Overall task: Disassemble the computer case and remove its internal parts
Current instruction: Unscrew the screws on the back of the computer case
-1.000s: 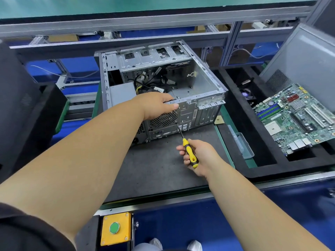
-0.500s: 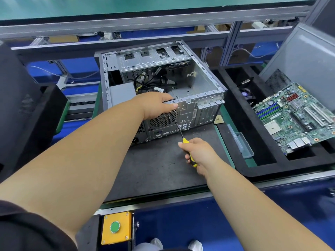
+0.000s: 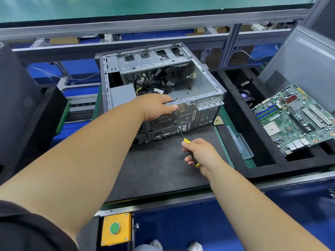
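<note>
An open grey metal computer case (image 3: 204, 87) lies on its side on a dark mat, its rear panel facing me. Loose cables (image 3: 154, 84) and a grey power supply (image 3: 123, 95) remain inside. My left hand (image 3: 157, 105) grips the top edge of the rear panel above the round fan grille (image 3: 163, 122). My right hand (image 3: 201, 153) is closed around a yellow-and-black screwdriver (image 3: 183, 137), whose tip touches the rear panel just right of the grille.
A green motherboard (image 3: 297, 118) rests in a black foam tray (image 3: 262, 160) at right, with a grey side panel (image 3: 304, 60) leaning behind it. A clear plastic box (image 3: 243, 147) lies by the tray. A yellow box with a green button (image 3: 115, 228) sits below the bench edge.
My right hand has rolled over on the screwdriver handle, covering more of it, as the tool turns against the rear panel. My left hand and the case have stayed in place.
</note>
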Demonstrator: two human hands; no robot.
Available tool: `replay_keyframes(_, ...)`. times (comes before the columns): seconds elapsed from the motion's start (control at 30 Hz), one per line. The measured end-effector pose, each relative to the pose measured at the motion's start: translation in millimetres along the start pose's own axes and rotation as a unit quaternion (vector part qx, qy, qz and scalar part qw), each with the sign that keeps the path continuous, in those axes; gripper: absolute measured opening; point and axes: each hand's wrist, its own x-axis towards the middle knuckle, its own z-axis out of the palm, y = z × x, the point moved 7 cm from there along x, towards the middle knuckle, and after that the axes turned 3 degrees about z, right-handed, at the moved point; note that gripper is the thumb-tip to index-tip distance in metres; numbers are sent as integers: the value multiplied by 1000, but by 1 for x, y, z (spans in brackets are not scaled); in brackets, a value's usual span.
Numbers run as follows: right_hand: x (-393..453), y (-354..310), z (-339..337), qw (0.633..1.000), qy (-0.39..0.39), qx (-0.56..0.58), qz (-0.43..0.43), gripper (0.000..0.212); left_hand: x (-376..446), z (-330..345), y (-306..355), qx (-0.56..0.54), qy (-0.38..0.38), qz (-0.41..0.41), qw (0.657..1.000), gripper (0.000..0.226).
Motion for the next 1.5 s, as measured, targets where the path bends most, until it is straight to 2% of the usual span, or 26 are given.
replay_keyframes(0.1, 1, 0, 2, 1000, 10, -21, -13, 20, 0, 0, 1, -2, -2, -1, 1000, 47)
replay_keyframes(0.2, -1, 3, 7, 1000, 4, -12, 27, 20, -1, 0, 1, 2, -2, -4, 1000, 50)
replay_keyframes(0.37, -7, 7, 11, 994, -16, 51, 98, 41, 0, 0, 0, 5, 0, -4, 1000, 48)
replay_keyframes(0.5, -5, 4, 7, 997, 2, 5, 73, 31, 0, 0, 0, 4, 1, -4, 1000, 48)
replay_keyframes(0.63, 0, 7, 3, 1000, 9, 7, 26, 19, 0, 0, -1, 6, 1, -7, 1000, 50)
replay_keyframes(0.83, 3, 8, 1, 999, 19, -21, -22, 19, 0, 0, -1, 11, 5, -2, 1000, 49)
replay_keyframes(0.97, 0, 9, 6, 1000, 8, 10, 28, 22, 2, 1, -2, 9, 4, -1, 1000, 51)
replay_keyframes(1.1, -7, 11, 10, 994, -9, 61, 90, 40, 2, 1, -3, 8, 4, 2, 1000, 50)
replay_keyframes(1.17, -9, 10, 9, 994, -6, 49, 97, 42, 3, 1, -3, 7, 4, 3, 1000, 51)
replay_keyframes(1.37, -4, 7, 3, 1000, 10, -5, 25, 18, 2, 1, -2, 7, 8, 6, 1000, 47)
replay_keyframes(1.5, -3, 8, -1, 1000, 17, 2, -10, 17, 2, 1, -2, 11, 11, 5, 1000, 46)
